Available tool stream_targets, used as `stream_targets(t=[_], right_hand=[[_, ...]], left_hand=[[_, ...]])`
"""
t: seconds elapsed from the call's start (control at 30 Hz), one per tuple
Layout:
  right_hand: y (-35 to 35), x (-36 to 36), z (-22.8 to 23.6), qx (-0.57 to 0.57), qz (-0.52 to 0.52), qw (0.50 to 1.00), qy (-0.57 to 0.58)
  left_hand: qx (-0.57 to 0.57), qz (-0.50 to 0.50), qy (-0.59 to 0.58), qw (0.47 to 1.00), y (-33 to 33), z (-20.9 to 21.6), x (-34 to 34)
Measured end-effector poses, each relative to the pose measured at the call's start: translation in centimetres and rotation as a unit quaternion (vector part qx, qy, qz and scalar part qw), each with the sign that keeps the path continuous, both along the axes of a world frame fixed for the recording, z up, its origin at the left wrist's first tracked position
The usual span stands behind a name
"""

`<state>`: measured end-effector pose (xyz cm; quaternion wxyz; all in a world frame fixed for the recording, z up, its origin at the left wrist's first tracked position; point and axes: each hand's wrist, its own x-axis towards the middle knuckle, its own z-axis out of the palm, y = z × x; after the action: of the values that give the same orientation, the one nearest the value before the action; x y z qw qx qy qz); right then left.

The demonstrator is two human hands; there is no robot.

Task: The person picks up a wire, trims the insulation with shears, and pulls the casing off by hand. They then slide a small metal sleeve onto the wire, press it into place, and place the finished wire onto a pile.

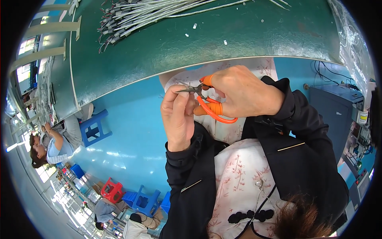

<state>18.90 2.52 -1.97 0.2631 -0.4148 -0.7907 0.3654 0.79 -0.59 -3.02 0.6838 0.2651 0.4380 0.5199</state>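
My right hand point(242, 92) grips a pair of small scissors with orange handles point(213, 113), with orange finger cots on some of its fingers. The dark pointed blades point(190, 90) reach across to the fingertips of my left hand point(178, 113). That hand is closed in a pinch of thumb and fingers, and thin wire-like ends point(184, 84) show beside the blades. What exactly it pinches is mostly hidden. Both hands are in the air just in front of the table's near edge, above my lap.
A bundle of white cables with grey ends and bared wires point(131, 20) lies on the green table point(159, 55). Small white scraps point(195, 26) are scattered there. Clear plastic sheeting point(354, 44) hangs at the right. A blue stool point(95, 127) and a seated person point(59, 147) are at left.
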Motion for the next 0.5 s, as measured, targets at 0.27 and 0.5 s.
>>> stream_targets(t=[0.27,0.5], right_hand=[[0.1,0.2,0.2,0.004,0.000,1.000,-0.008],[0.2,0.1,0.1,0.000,-0.005,1.000,-0.010]], left_hand=[[0.030,-0.024,-0.031,0.999,-0.2,-0.6,-0.4],[0.093,0.047,0.150,0.983,-0.5,0.2,1.0]])
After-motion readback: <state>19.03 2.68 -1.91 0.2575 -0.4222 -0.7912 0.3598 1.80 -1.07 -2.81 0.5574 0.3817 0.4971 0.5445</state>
